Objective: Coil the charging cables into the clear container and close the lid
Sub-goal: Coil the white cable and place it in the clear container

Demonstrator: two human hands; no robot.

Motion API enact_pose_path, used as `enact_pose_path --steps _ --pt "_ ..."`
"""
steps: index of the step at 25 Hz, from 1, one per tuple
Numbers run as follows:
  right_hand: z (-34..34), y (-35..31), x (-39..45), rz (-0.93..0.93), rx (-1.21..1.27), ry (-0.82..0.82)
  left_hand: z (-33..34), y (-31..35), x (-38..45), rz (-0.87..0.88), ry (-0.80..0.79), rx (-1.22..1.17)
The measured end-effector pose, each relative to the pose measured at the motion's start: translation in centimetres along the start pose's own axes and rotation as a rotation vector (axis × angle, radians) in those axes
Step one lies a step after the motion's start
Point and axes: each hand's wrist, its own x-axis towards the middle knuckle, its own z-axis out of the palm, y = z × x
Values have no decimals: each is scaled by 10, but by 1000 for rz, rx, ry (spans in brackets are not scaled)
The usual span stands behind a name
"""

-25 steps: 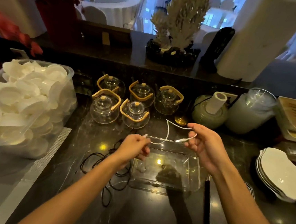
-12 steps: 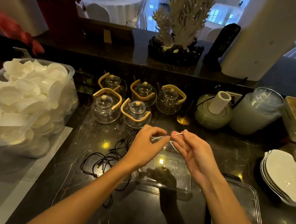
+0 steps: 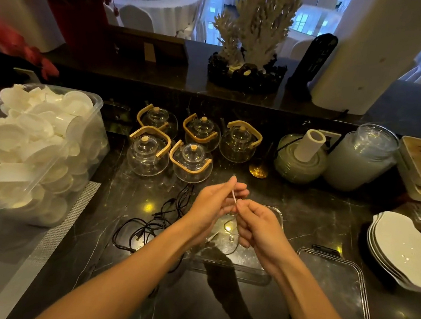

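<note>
My left hand (image 3: 213, 203) and my right hand (image 3: 256, 228) meet above the clear container (image 3: 244, 273) on the dark marble counter. Both pinch a short white charging cable (image 3: 234, 197), folded small between the fingertips; only a short piece shows. Through the container's floor a thin loop and a white plug end are dimly visible under my hands. A tangle of black cables (image 3: 152, 223) lies on the counter just left of the container. The clear lid (image 3: 336, 287) lies flat to the container's right.
Several glass teapots (image 3: 191, 157) with wooden handles stand behind the container. A big plastic bin of white dishes (image 3: 33, 147) fills the left. White plates (image 3: 406, 250) are stacked at the right edge, jars (image 3: 361, 158) and trays behind them.
My hands came together from holding the white cable stretched apart, folding it into a small bundle, and dropped slightly over the container. The view shifted, showing more of the lid.
</note>
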Motion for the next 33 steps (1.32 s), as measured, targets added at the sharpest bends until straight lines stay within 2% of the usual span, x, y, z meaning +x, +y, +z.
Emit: enact_pose_path --steps 3,7,9,11,12,14,17,19,21,23,28,30,33 --pt "2 0 -1 50 183 -97 -3 -4 -3 -89 -141 -42" --pt "-3 2 -2 177 316 -228 -6 2 -4 -54 -235 5" --pt "0 6 -3 210 246 -212 -3 7 -5 -4 -252 117" --pt "4 11 -2 160 67 -151 2 11 -6 51 -228 143" --pt "6 14 -2 120 12 -134 3 13 -6 70 -206 95" --pt "7 18 -2 82 64 -165 4 19 -7 62 -209 -132" --pt "5 23 -7 162 191 -297 3 38 -11 35 -288 -428" --pt "4 32 -6 186 -5 -285 0 50 -17 35 -329 -481" --pt "2 38 3 171 -336 -186 -3 56 -24 5 -350 -451" --pt "-8 34 17 149 -501 -108 -8 52 -29 -52 -365 -365" --pt "-30 -14 51 134 -341 -149 -25 23 -32 -185 -309 -28" --pt "-26 -33 57 163 -377 -156 -29 9 -29 -219 -246 116" --pt "-7 -50 51 85 -585 -125 -29 -7 -23 -235 -115 136"
